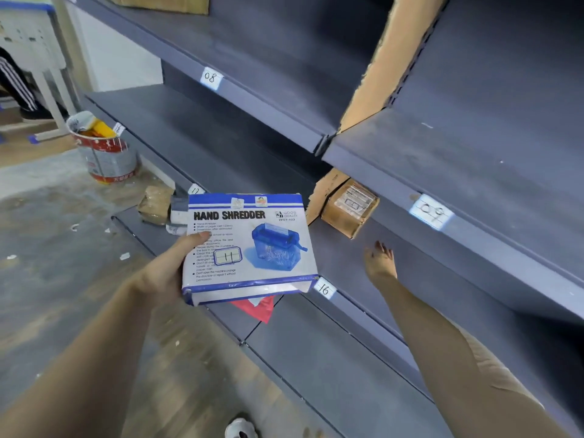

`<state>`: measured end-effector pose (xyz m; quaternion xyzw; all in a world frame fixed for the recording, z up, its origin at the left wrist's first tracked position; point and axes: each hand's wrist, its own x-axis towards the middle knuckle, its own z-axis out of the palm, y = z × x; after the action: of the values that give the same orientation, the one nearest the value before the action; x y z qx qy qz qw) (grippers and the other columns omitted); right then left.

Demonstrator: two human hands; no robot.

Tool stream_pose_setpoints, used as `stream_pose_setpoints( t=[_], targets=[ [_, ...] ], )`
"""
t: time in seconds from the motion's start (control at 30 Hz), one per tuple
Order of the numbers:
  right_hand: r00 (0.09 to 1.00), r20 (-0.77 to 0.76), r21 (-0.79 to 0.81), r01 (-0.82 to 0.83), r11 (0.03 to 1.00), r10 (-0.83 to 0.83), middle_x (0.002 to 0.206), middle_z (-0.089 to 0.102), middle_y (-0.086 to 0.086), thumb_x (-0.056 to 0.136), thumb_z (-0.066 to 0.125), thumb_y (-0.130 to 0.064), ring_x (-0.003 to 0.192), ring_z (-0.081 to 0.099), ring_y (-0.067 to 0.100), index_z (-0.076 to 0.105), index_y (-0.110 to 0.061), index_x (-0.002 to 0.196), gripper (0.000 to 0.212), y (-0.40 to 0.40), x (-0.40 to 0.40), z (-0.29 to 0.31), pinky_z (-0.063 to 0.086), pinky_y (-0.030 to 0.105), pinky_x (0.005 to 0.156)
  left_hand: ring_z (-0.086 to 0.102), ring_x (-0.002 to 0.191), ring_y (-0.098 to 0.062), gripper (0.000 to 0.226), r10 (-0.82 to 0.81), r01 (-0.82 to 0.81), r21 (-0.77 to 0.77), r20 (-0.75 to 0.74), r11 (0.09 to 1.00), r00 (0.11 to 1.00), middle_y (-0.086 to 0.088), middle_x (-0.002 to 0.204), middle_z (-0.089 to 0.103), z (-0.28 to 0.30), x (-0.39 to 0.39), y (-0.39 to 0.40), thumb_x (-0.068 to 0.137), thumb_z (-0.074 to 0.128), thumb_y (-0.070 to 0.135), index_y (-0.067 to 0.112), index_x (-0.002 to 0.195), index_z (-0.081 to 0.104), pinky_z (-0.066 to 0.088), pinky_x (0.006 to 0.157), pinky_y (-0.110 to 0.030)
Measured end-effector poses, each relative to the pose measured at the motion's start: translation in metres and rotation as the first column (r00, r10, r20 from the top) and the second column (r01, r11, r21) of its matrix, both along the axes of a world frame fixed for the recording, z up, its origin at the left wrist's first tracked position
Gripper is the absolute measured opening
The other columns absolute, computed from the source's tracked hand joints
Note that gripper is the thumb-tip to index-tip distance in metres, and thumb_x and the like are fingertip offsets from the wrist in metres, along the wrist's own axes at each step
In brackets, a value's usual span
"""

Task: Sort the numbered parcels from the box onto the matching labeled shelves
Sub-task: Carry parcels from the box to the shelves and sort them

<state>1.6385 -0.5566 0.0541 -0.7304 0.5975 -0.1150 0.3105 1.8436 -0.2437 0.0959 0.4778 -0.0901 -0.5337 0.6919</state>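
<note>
My left hand (164,273) grips a blue and white hand shredder box (249,248) by its left edge; a handwritten label on it reads 11. The box hangs in front of the grey shelving. My right hand (380,262) reaches over the shelf tagged 16 (324,289), fingers spread, holding nothing. A small brown parcel (350,210) sits on that shelf, a little beyond my right hand. Shelf tags 08 (210,78) and 09 (432,213) mark the shelf above. A tag reading 17 (195,189) shows just above the box.
A red packet (257,308) peeks out under the box on the lowest shelf. More wrapped parcels (156,203) lie to the left on the shelf. A dented paint can (106,150) stands on the floor. A person's leg (19,86) is at far left. Cardboard dividers (388,61) separate bays.
</note>
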Motion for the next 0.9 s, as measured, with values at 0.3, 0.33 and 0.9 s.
stream_pose_setpoints(
  t=[0.3, 0.33, 0.9],
  targets=[
    [0.941, -0.319, -0.173, -0.176, 0.969, 0.114, 0.160, 0.003, 0.002, 0.103, 0.025, -0.034, 0.148, -0.003, 0.021, 0.008, -0.010, 0.152, 0.058, 0.083, -0.128, 0.037, 0.005, 0.037, 0.119, 0.072, 0.085, -0.026, 0.043, -0.137, 0.136, 0.033, 0.035, 0.990, 0.990, -0.012, 0.106, 0.072, 0.032, -0.071, 0.018, 0.089, 0.053, 0.031, 0.013, 0.127, 0.055, 0.059, 0.059, -0.038],
    [0.934, -0.344, -0.184, -0.168, 0.968, 0.097, 0.160, 0.002, 0.002, 0.103, 0.025, -0.036, 0.148, -0.003, 0.021, 0.007, -0.011, 0.152, 0.058, 0.090, -0.145, 0.039, 0.005, 0.036, 0.119, 0.072, 0.083, -0.027, 0.042, -0.153, 0.151, 0.045, 0.032, 0.987, 0.988, -0.013, 0.106, 0.072, 0.036, -0.081, 0.014, 0.090, 0.054, 0.030, 0.012, 0.128, 0.054, 0.059, 0.057, -0.037],
    [0.863, -0.366, -0.282, 0.254, 0.925, -0.349, 0.160, 0.000, 0.003, 0.103, 0.028, -0.035, 0.148, -0.001, 0.022, 0.002, -0.014, 0.153, 0.060, 0.163, -0.471, 0.085, 0.010, 0.035, 0.117, 0.070, 0.086, -0.028, 0.044, -0.659, 0.643, 0.182, 0.034, 0.744, 0.752, -0.017, 0.102, 0.072, 0.061, -0.354, -0.102, 0.081, 0.065, 0.037, 0.012, 0.117, 0.062, 0.054, 0.072, -0.041]
  ],
)
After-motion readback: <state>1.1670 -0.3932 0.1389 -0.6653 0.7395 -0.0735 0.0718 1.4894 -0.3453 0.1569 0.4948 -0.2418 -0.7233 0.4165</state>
